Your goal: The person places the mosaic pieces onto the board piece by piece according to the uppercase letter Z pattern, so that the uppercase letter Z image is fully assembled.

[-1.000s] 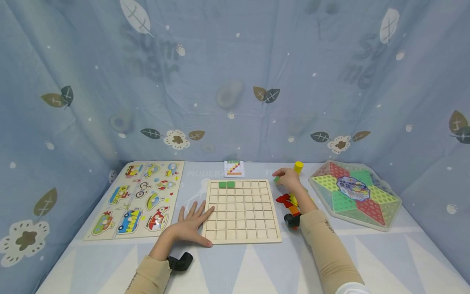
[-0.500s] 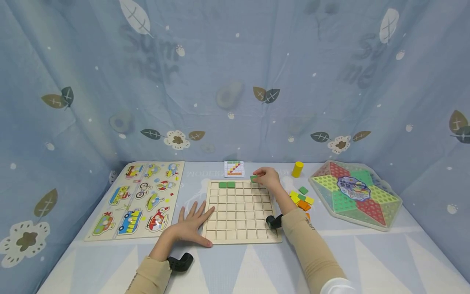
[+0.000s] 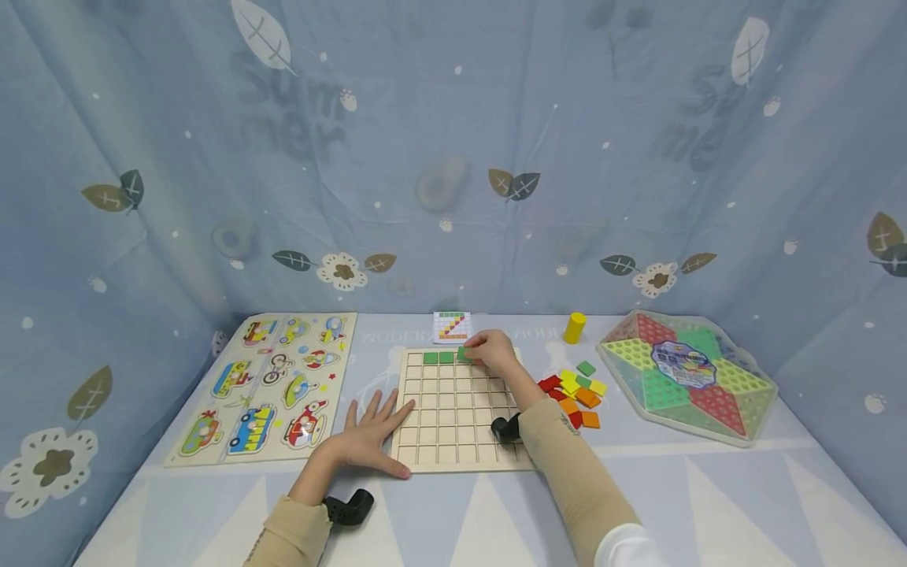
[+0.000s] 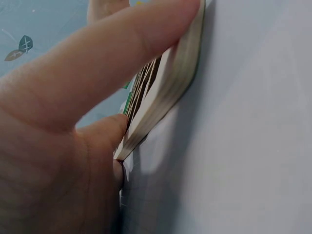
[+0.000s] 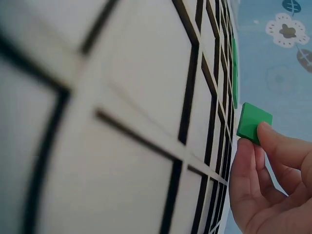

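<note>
A wooden grid board (image 3: 446, 411) lies in the middle of the table, with two green square tiles (image 3: 438, 358) side by side in its top row. My right hand (image 3: 492, 353) is over the board's top row and pinches another green square tile (image 5: 254, 121) between thumb and fingertips, just right of those two. My left hand (image 3: 370, 438) is spread with straight fingers at the board's left edge. In the left wrist view its thumb (image 4: 112, 58) rests along the board's edge.
Loose red, yellow, orange and green tiles (image 3: 586, 397) lie right of the board, below a yellow cylinder (image 3: 575, 328). A pattern card (image 3: 452, 327) lies behind the board. A vehicle puzzle (image 3: 272, 378) is at left, a boxed star-shaped game board (image 3: 683, 370) at right.
My right hand has picked a green tile from the pile and carried it left, over the board's top row. My left hand has stayed in place.
</note>
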Available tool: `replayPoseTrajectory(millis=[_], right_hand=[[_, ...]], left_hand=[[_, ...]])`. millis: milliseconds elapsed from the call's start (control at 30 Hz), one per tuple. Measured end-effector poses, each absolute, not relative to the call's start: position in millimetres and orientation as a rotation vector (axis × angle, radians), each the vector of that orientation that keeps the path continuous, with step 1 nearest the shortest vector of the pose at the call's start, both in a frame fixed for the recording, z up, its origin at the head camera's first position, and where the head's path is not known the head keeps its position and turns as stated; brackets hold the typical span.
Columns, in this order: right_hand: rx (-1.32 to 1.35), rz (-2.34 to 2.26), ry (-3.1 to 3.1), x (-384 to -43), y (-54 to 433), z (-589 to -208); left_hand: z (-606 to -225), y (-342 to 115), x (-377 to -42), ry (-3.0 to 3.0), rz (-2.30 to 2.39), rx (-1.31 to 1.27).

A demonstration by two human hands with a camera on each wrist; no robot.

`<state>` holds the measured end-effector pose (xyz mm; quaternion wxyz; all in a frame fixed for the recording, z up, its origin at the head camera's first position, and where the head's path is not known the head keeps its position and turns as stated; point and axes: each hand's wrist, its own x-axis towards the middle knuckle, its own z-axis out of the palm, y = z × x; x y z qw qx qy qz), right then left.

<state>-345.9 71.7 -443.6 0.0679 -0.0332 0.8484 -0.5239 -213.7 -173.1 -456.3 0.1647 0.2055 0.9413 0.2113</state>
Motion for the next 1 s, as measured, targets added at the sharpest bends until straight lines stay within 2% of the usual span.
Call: replayPoseTrajectory(millis=[433, 700, 1000], right_hand=[[-0.227, -1.13, 2.823, -355.5, 62.5, -444.4], [-0.19, -0.938, 2.879, -353.4, 58.8, -438.6], [-0.236, -1.135, 2.868, -346.9, 77.1, -438.1]], left_hand=[[-454.9, -172.8, -213.5, 2.675, 0.614, 0.584], [-454.5, -173.3, -213.3, 2.666, 0.618, 0.579], [-455.5, -174.4, -212.4, 2.675, 0.607, 0.585]])
